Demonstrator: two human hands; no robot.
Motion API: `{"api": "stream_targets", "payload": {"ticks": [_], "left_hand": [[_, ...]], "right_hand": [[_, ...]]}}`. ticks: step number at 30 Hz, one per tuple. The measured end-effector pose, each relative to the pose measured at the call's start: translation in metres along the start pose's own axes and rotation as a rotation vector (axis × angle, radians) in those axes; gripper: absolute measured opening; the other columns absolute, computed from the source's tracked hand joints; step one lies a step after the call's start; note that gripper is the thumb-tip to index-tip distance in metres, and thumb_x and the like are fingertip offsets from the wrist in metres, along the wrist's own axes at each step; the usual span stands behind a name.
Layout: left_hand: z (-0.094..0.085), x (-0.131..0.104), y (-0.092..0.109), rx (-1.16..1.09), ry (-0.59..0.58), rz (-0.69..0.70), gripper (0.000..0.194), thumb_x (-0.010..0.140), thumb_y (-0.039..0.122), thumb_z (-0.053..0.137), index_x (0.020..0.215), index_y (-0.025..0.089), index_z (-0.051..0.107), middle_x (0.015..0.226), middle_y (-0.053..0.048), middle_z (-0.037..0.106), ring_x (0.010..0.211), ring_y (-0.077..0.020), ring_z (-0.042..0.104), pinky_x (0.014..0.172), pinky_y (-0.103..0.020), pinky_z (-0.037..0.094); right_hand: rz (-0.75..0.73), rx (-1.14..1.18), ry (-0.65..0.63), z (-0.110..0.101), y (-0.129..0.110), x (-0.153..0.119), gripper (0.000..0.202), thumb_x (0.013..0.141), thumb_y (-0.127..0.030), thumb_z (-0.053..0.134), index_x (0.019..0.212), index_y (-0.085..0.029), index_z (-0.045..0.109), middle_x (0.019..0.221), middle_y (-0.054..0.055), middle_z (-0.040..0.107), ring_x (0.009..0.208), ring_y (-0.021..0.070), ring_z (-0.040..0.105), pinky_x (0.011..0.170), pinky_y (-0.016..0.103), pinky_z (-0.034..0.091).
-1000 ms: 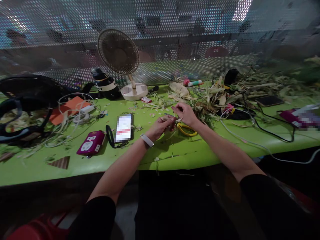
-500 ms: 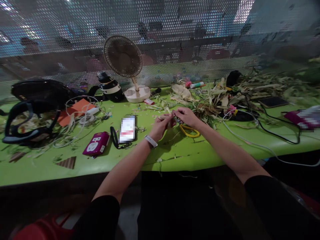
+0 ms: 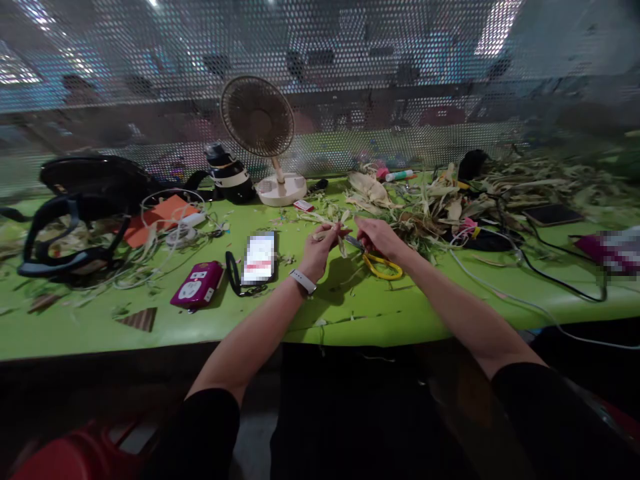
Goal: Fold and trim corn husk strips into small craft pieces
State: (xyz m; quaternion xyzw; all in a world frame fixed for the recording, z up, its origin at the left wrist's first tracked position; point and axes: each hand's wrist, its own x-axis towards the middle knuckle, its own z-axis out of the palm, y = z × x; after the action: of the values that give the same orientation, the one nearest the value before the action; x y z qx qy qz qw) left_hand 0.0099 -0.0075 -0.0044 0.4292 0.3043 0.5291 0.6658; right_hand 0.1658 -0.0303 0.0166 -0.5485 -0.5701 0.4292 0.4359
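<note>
My left hand (image 3: 320,252), with a white band at the wrist, pinches a pale strip of husk (image 3: 343,241) that hangs past the fingertips. Just to its right is my right hand (image 3: 376,237), fingers closed; whatever it may hold is too small to make out. Yellow-handled scissors (image 3: 383,267) lie on the green table (image 3: 350,293) under the right hand. Behind both hands are husk scraps, and a large dried husk (image 3: 370,189) lies farther back.
A phone (image 3: 259,257) and a purple box (image 3: 198,285) are left of my hands. Behind stand a fan (image 3: 258,117) and a black bottle (image 3: 229,175). On the right are a husk pile (image 3: 450,200), cables and a dark phone (image 3: 553,214).
My hands have moved apart from their touching position, the right one shifting right. The husk strip in my left hand now shows more fully. The view has shifted slightly.
</note>
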Motion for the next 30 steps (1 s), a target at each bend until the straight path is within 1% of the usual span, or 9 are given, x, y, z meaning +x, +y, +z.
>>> {"api": "stream_targets", "payload": {"ticks": [4, 8, 16, 18, 19, 21, 23, 27, 30], "left_hand": [[-0.002, 0.003, -0.001, -0.039, -0.021, 0.034, 0.040, 0.059, 0.035, 0.087, 0.083, 0.017, 0.061, 0.085, -0.002, 0.074, 0.089, -0.0145, 0.071, 0.078, -0.023, 0.051], [-0.004, 0.005, -0.004, -0.028, -0.058, 0.022, 0.041, 0.058, 0.034, 0.088, 0.085, 0.017, 0.062, 0.086, -0.002, 0.075, 0.090, -0.0149, 0.070, 0.081, -0.026, 0.051], [-0.005, 0.006, 0.004, -0.025, -0.036, 0.060, 0.032, 0.061, 0.031, 0.087, 0.078, 0.016, 0.065, 0.078, -0.001, 0.072, 0.084, -0.0114, 0.068, 0.084, -0.024, 0.051], [-0.003, 0.004, 0.007, -0.001, -0.045, 0.025, 0.031, 0.060, 0.031, 0.086, 0.078, 0.017, 0.064, 0.076, 0.001, 0.070, 0.078, -0.0108, 0.066, 0.082, -0.026, 0.052], [-0.003, 0.003, 0.007, 0.015, -0.049, 0.006, 0.032, 0.059, 0.030, 0.086, 0.078, 0.017, 0.064, 0.076, 0.001, 0.069, 0.076, -0.0105, 0.065, 0.082, -0.027, 0.052], [-0.002, 0.000, 0.007, 0.074, -0.093, -0.030, 0.031, 0.057, 0.027, 0.084, 0.077, 0.017, 0.063, 0.079, 0.001, 0.069, 0.075, -0.0105, 0.063, 0.081, -0.028, 0.052], [-0.002, -0.002, 0.005, 0.175, -0.171, -0.064, 0.026, 0.058, 0.024, 0.081, 0.078, 0.017, 0.066, 0.080, 0.000, 0.069, 0.073, -0.0106, 0.061, 0.075, -0.026, 0.050], [-0.004, -0.005, 0.002, 0.338, -0.278, -0.080, 0.013, 0.063, 0.023, 0.073, 0.074, 0.017, 0.070, 0.066, 0.002, 0.061, 0.057, -0.0075, 0.046, 0.056, -0.022, 0.037], [-0.004, -0.005, 0.003, 0.351, -0.313, -0.085, 0.014, 0.066, 0.030, 0.073, 0.071, 0.017, 0.071, 0.054, 0.003, 0.050, 0.051, -0.0068, 0.036, 0.049, -0.022, 0.028]], "right_hand": [[0.070, 0.056, -0.247, 0.013, -0.004, -0.006, 0.035, 0.085, -0.047, 0.067, 0.069, -0.016, 0.060, 0.062, 0.002, 0.064, 0.055, 0.0119, 0.060, 0.054, 0.024, 0.046], [0.037, 0.171, -0.271, 0.015, -0.001, -0.004, 0.029, 0.084, -0.040, 0.070, 0.072, -0.017, 0.058, 0.059, -0.002, 0.061, 0.053, 0.0099, 0.059, 0.058, 0.024, 0.050], [0.025, 0.041, -0.410, -0.005, -0.003, -0.006, 0.029, 0.085, -0.042, 0.065, 0.072, -0.017, 0.058, 0.058, -0.002, 0.058, 0.054, 0.0113, 0.057, 0.056, 0.025, 0.046], [-0.043, -0.073, -0.323, -0.012, -0.007, -0.007, 0.023, 0.081, -0.038, 0.066, 0.074, -0.017, 0.061, 0.062, -0.001, 0.060, 0.058, 0.0126, 0.056, 0.059, 0.026, 0.044], [-0.112, -0.141, -0.216, -0.016, -0.009, -0.006, 0.020, 0.080, -0.035, 0.067, 0.074, -0.017, 0.062, 0.065, 0.000, 0.060, 0.061, 0.0128, 0.055, 0.060, 0.026, 0.042], [-0.281, -0.242, 0.103, -0.022, -0.012, -0.005, 0.020, 0.081, -0.035, 0.063, 0.072, -0.018, 0.061, 0.070, 0.000, 0.058, 0.065, 0.0131, 0.050, 0.062, 0.027, 0.037], [-0.369, -0.287, 0.251, -0.024, -0.013, -0.004, 0.031, 0.087, -0.042, 0.056, 0.068, -0.018, 0.058, 0.068, 0.000, 0.054, 0.067, 0.0137, 0.047, 0.064, 0.027, 0.034], [-0.257, -0.333, -0.006, -0.013, -0.014, -0.007, 0.054, 0.090, -0.062, 0.046, 0.058, -0.019, 0.049, 0.058, -0.001, 0.046, 0.059, 0.0122, 0.041, 0.060, 0.028, 0.028], [-0.266, -0.310, -0.066, -0.006, -0.016, -0.012, 0.057, 0.091, -0.066, 0.040, 0.058, -0.019, 0.044, 0.058, -0.002, 0.044, 0.057, 0.0113, 0.038, 0.058, 0.028, 0.026]]}}
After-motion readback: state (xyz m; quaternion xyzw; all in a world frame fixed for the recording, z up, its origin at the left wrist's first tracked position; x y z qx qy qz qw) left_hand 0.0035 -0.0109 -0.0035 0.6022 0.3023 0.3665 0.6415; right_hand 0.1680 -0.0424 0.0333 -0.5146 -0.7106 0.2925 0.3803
